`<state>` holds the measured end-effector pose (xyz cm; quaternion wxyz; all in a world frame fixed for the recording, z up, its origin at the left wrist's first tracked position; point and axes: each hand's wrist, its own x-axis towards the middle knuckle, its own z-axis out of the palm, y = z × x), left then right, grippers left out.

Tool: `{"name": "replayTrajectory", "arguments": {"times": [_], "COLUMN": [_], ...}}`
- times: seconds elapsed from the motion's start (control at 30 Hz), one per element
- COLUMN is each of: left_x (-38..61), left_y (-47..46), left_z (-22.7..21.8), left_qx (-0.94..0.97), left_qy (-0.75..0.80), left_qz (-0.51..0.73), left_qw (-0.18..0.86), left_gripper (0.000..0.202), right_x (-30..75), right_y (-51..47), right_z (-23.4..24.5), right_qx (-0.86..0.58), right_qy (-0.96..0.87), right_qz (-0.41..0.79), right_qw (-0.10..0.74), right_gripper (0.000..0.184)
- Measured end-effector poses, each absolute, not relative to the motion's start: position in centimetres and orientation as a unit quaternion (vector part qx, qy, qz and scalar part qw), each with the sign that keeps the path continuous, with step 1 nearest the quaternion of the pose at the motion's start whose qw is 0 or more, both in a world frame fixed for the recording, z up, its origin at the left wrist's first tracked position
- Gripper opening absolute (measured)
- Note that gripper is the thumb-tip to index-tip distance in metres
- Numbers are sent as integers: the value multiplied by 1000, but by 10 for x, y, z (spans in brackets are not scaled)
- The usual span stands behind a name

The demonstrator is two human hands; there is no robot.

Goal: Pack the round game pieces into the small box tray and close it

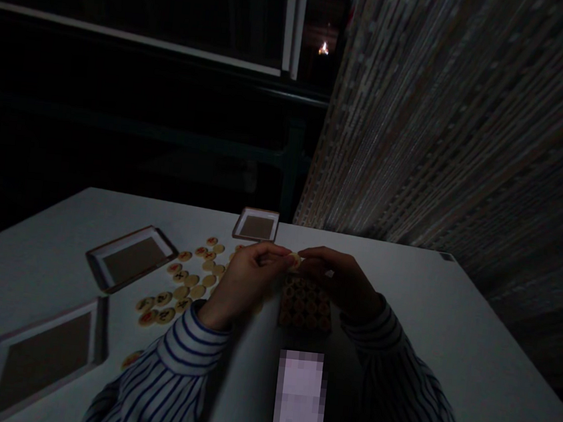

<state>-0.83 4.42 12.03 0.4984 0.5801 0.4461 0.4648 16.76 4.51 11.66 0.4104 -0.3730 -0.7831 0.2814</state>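
Observation:
The scene is dim. My left hand (244,281) and my right hand (337,277) meet above a small box (305,307) that holds rows of round game pieces. Both hands pinch one pale round piece (295,261) between their fingertips, just above the box's far edge. Several more pale round pieces (183,288) with dark or red marks lie scattered on the white table (449,336) to the left of my left hand. Both sleeves are striped.
Three shallow box lids or trays lie on the table: one at the near left (39,360), one at mid left (130,257), one at the far middle (256,224). A woven blind or wall (472,123) stands on the right. A blurred patch (300,401) lies near me.

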Motion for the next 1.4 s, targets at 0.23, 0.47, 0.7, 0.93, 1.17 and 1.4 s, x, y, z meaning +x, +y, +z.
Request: {"name": "replayTrajectory", "arguments": {"times": [0.23,0.47,0.7,0.93,1.17,1.4], "left_x": [-10,-10,-11,-11,-11,-10], "left_y": [45,44,46,46,48,46], "left_z": [119,122,119,120,117,118], "left_qx": [599,611,602,551,541,550], "left_qy": [440,445,433,455,441,432], "left_qz": [451,444,450,464,469,452], "left_qw": [494,482,496,524,541,554], "left_gripper": [21,19,22,26,29,27], "right_x": [165,164,166,170,167,166], "right_y": [44,43,44,47,48,47], "right_z": [119,120,118,115,113,114], "right_qx": [-381,-369,-363,-382,-390,-395], "right_qy": [-778,-779,-790,-790,-778,-761], "right_qz": [286,297,288,255,268,300], "right_qw": [409,410,402,406,414,418], "right_gripper": [22,20,21,22,22,20]}}
